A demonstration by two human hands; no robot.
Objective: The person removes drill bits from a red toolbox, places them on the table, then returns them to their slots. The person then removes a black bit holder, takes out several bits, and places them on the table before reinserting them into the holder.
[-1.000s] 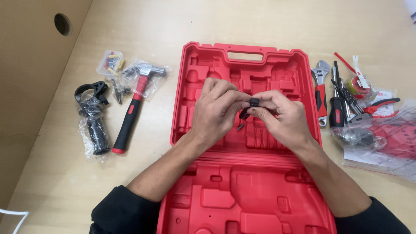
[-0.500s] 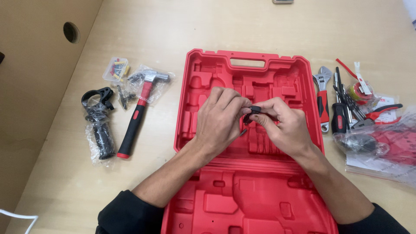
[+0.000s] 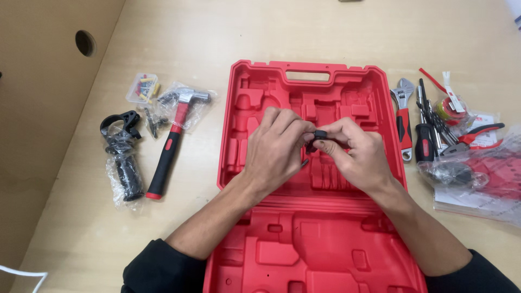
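Pale wooden table (image 3: 228, 32) bears an open red case (image 3: 304, 97); both hands pinch what seems a small black part (image 3: 320, 134).

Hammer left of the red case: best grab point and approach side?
Take the hammer by its black rubber grip, the lower end near the red butt cap. It lies flat on the table, head away from the person and wrapped in a clear plastic bag, handle bare. Come from above with the left hand, fingers across the handle; the bagged side handle lies apart on its left.
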